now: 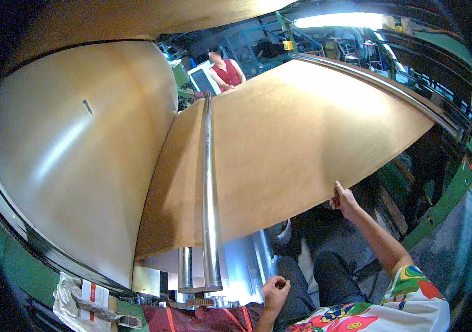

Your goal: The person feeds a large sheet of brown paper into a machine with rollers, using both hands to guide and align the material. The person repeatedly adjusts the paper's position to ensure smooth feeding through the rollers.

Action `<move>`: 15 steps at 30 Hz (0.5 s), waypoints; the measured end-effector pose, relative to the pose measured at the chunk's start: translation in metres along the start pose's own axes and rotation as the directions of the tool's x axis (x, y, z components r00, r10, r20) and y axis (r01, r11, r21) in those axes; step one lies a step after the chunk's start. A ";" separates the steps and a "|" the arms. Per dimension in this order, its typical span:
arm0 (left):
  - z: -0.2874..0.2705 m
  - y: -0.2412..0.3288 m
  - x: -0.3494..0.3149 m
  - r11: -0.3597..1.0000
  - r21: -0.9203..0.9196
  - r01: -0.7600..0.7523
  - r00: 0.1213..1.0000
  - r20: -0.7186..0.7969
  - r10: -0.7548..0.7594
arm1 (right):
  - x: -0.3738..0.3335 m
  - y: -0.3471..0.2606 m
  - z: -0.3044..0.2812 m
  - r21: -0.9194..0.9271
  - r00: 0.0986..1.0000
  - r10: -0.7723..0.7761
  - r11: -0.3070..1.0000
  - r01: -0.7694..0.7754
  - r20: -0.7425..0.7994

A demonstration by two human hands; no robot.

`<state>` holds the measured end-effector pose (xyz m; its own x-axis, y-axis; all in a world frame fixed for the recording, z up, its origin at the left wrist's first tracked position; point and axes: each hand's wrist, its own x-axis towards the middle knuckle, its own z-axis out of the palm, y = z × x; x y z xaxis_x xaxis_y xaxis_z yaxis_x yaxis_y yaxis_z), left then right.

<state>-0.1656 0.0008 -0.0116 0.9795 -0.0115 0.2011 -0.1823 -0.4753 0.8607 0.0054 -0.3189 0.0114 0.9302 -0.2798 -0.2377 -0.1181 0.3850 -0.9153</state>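
A wide tan sheet (280, 138) stretches from a large shiny metal drum (53, 193) on the left up toward a bar at the far right. Along the sheet's near edge, my right hand (346, 201) is closed, its thumb up against the border and its fingers curled at the edge. My left hand (275, 293) is lower, in front of my lap, curled closed and apart from the sheet. Whatever it may hold is too small to make out. A polished metal roller (209, 193) crosses over the sheet beside the drum.
Across the sheet stands a person in a red vest (226, 74). A metal bar (379, 88) runs along the sheet's far right edge. White gloves and a small box (95, 293) rest on the green machine frame at lower left. A bright lamp (338, 21) hangs above.
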 end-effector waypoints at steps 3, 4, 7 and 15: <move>0.000 0.001 -0.005 0.999 0.038 -0.001 1.000 0.010 0.001 | -0.002 0.008 0.011 0.091 1.000 -0.018 0.996 0.017 0.013; -0.002 0.001 -0.004 0.998 0.065 -0.015 1.000 0.001 0.015 | 0.001 0.010 0.019 0.131 1.000 -0.001 0.991 0.004 -0.026; -0.003 0.005 -0.003 0.998 0.060 -0.033 0.999 0.007 0.033 | -0.001 0.015 0.024 0.106 0.995 -0.096 0.990 0.097 -0.007; -0.008 0.005 0.004 0.995 -0.087 -0.038 0.992 -0.122 0.027 | -0.005 0.031 0.034 0.117 0.994 -0.112 0.987 0.112 -0.013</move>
<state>-0.1632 0.0053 -0.0032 0.9564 0.0826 0.2800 -0.2264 -0.3959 0.8900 0.0086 -0.2756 -0.0048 0.9331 -0.3322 -0.1380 0.0289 0.4516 -0.8917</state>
